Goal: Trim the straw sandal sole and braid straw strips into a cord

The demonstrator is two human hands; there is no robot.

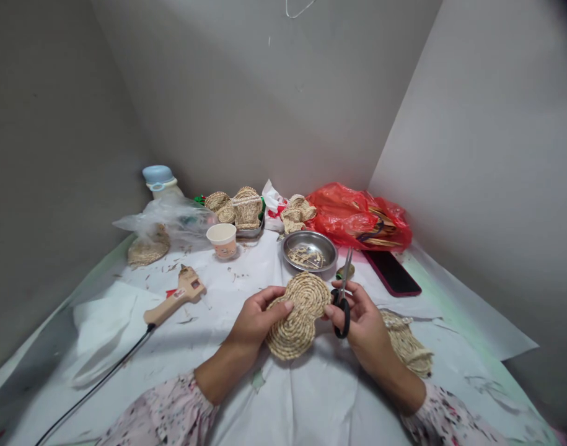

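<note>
"Where is the woven straw piece [298, 319]?"

"Right in front of me, above the white sheet [320, 402]. Taking the piece as the dial's centre, my left hand [258, 316] has its edge at 9 o'clock, pinched with my thumb on top and fingers behind."

"And your right hand [361, 313]?"

"At 3 o'clock, fingers curled around the black-handled scissors [343, 298], blades pointing towards 12. My right thumb tip is at the straw's edge too."

"What lies around?"

"The metal bowl [308, 240] is at 12, with straw scraps in it. The red plastic bag [343, 214] is beyond, at 1; the phone [395, 274] is at 2. Another straw piece [408, 347] lies between 3 and 4, near my right wrist. The glue gun [174, 303] rests at 9, and the paper cup [224, 243] stands between 10 and 11."
</note>
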